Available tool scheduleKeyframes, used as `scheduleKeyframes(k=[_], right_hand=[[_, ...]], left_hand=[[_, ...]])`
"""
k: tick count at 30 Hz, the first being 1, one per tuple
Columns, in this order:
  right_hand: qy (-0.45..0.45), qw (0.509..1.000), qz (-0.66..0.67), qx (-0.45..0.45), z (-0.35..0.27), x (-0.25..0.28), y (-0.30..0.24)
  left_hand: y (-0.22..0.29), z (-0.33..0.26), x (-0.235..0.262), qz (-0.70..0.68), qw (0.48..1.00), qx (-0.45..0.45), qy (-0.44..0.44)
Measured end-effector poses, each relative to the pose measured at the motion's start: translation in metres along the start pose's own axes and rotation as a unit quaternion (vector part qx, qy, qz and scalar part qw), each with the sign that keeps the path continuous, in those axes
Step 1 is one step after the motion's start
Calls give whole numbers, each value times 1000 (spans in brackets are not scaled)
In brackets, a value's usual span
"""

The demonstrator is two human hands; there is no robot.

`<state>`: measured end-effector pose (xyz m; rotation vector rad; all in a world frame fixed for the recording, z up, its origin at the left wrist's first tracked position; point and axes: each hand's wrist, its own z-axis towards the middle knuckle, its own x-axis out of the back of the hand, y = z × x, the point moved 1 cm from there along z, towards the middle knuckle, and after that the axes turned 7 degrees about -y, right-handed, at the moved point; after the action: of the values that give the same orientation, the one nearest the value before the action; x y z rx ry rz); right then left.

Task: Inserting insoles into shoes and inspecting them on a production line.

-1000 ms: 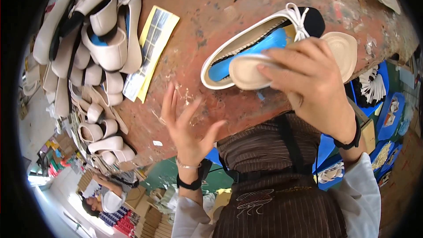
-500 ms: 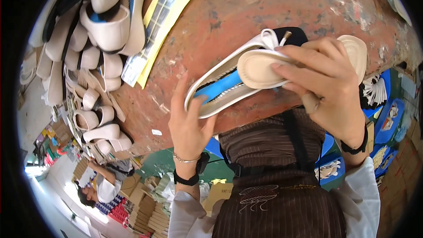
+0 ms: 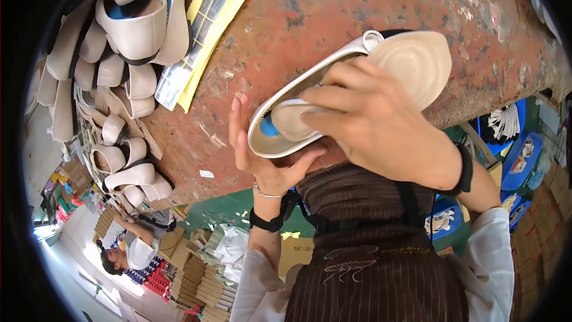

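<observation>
A white ballet flat (image 3: 271,146) with a bow and a dark toe lies tilted over the bench, its heel toward me on the left. My left hand (image 3: 268,170) cups the heel, thumb at the near side and fingers along the far side. Between the fingers of my right hand (image 3: 381,125) is a beige insole (image 3: 415,68), gripped around its middle. Its heel end sits inside the shoe, over a blue patch of the shoe bed. The broad front end of the insole rises above the toe and hides most of it.
Stacked pale shoes (image 3: 134,33) fill the left end of the worn reddish bench (image 3: 298,0). Beside them lies a yellow sheet with a gridded label (image 3: 208,30). Blue bins (image 3: 518,164) stand below at the right. Another person (image 3: 134,244) is at the far lower left.
My right hand has moved left and down, bringing the insole's heel end into the back of the shoe. It now covers most of the blue patch. My left hand stays at the heel.
</observation>
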<state>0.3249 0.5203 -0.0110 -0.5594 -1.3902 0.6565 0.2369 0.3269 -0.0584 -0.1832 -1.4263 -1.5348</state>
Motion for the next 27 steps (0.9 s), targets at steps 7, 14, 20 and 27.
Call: scheduleKeyframes(k=[7, 14, 20, 27], right_hand=[[-28, 997, 68, 22, 16, -27, -2], [-53, 997, 58, 6, 18, -33, 1], [-45, 989, -60, 131, 18, -42, 2], [-126, 985, 20, 116, 21, -44, -5]], left_hand=[[1, -3, -2, -44, 998, 42, 29], [-10, -7, 0, -89, 995, 31, 6], [-18, -5, 1, -209, 978, -8, -5], [-18, 0, 12, -137, 989, 37, -37]])
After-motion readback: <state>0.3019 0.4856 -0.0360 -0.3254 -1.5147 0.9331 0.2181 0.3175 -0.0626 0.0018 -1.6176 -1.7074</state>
